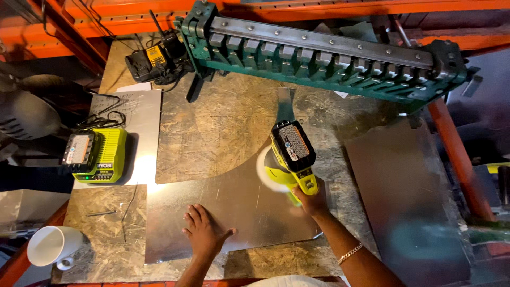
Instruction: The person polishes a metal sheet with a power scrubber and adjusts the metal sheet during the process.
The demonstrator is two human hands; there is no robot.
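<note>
Working at chipboard bench under orange racking; green sheet-metal brake along far edge, lime battery charger and white mug off beyond your left fingers. Your left hand lies flat, fingers spread, on cut metal sheet. Your right hand has fingers wrapped tight round grip of lime cordless tool. Tool sits just beyond right fingers, on sheet; long axis runs away from you, battery end farthest, leaning slightly left.
</note>
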